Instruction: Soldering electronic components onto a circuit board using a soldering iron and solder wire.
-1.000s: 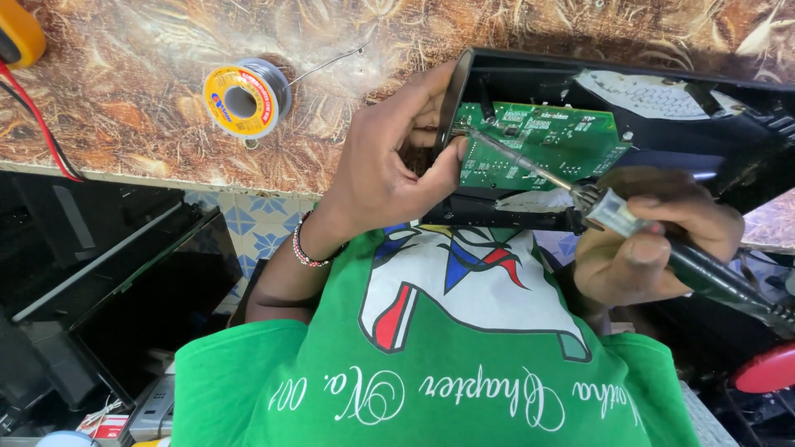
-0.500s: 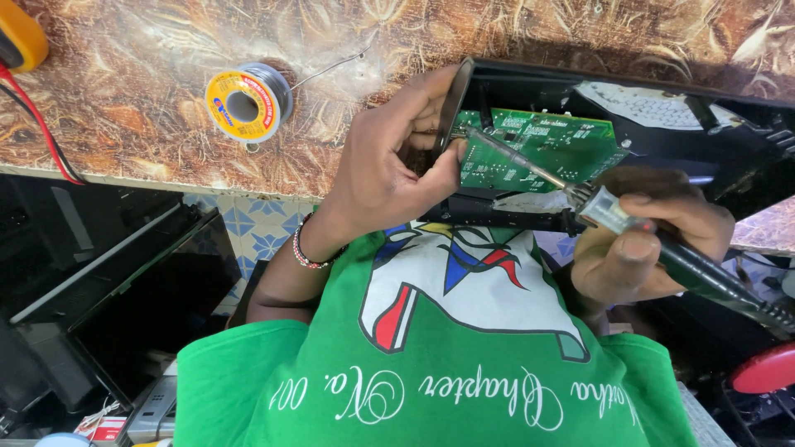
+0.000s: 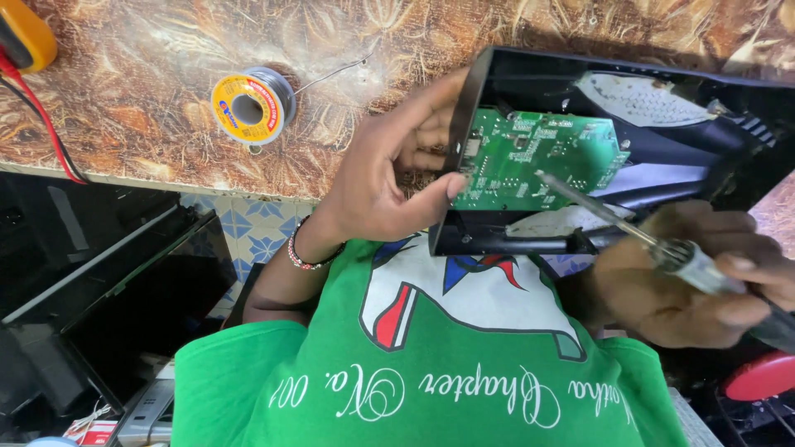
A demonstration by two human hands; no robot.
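I am soldering on the green circuit board (image 3: 538, 161) inside the black casing (image 3: 629, 91). My left hand (image 3: 389, 178) grips the casing's near edge, thumb on the board's corner. My right hand (image 3: 704, 285) is closed round the soldering iron (image 3: 662, 248), tip touching the board's middle. Next, I judge, it needs a steady tip and solder from the spool (image 3: 248, 106) beyond my left hand

**Labels and packs in view**

A solder spool (image 3: 251, 108) lies on the bench at ten o'clock; its round face label is yellow with a blue and red patch. At seven o'clock, by the bottom edge, a small red-and-white box (image 3: 89, 429) shows partly, blurred.
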